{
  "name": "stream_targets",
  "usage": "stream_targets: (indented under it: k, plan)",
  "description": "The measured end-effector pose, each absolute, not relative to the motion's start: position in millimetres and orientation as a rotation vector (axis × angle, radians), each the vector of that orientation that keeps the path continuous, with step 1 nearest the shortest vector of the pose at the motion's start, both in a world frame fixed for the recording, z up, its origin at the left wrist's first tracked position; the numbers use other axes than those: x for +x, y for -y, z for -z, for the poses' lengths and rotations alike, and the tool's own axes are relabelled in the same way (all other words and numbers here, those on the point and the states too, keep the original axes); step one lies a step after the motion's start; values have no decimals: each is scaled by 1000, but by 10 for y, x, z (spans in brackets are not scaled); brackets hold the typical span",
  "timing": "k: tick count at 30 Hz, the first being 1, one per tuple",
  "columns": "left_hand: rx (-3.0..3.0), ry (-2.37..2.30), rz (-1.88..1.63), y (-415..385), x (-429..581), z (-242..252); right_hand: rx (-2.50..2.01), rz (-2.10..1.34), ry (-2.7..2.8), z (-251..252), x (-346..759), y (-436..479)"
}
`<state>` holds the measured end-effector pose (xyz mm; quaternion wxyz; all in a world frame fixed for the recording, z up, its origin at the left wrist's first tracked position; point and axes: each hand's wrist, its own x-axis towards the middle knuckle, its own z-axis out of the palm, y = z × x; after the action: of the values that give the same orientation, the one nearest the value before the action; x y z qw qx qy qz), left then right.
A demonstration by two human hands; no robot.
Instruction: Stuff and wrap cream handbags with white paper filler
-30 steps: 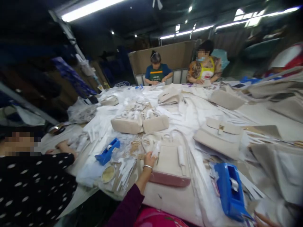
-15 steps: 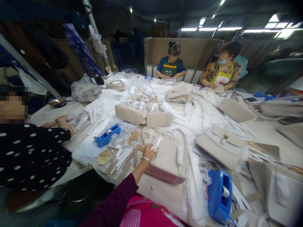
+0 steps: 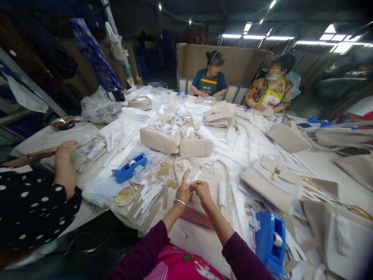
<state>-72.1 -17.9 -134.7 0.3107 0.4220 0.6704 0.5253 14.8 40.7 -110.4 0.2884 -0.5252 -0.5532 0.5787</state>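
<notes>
My left hand (image 3: 182, 194), with a silver bangle at its wrist, is over the near part of a beige handbag (image 3: 208, 188). Its index finger points up, while the thumb and other fingers close on a small clear plastic bag (image 3: 197, 175). From the right, my right hand (image 3: 203, 191) meets it, fingers pinched together near the left fingertips. What the pinch holds is too small to make out. The handbag lies on the table with its strap looped at the far end and its pinkish base towards me. Both hands cover part of it.
A blue tape dispenser (image 3: 129, 168) and a round yellowish tin (image 3: 125, 195) lie left. Another blue dispenser (image 3: 270, 241) stands right, near a flap handbag (image 3: 271, 182). Two stuffed beige bags (image 3: 196, 147) sit ahead. A co-worker's arm (image 3: 64, 163) is at left; two people sit across.
My right hand has come in from outside the view and joined the left over the handbag. The left index finger now points up. The co-worker at left has leaned back, arms shifted left.
</notes>
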Motion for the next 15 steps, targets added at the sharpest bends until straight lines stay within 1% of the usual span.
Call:
stream_targets:
  k: [6, 15]
  plan:
    - [1292, -1801, -1297, 165, -762, 1401, -1544, -1450, 1603, 1288, 251, -455]
    - [1154, -1809, -1317, 140, -759, 1441, -1590, -1301, 1869, 1266, 393, -482]
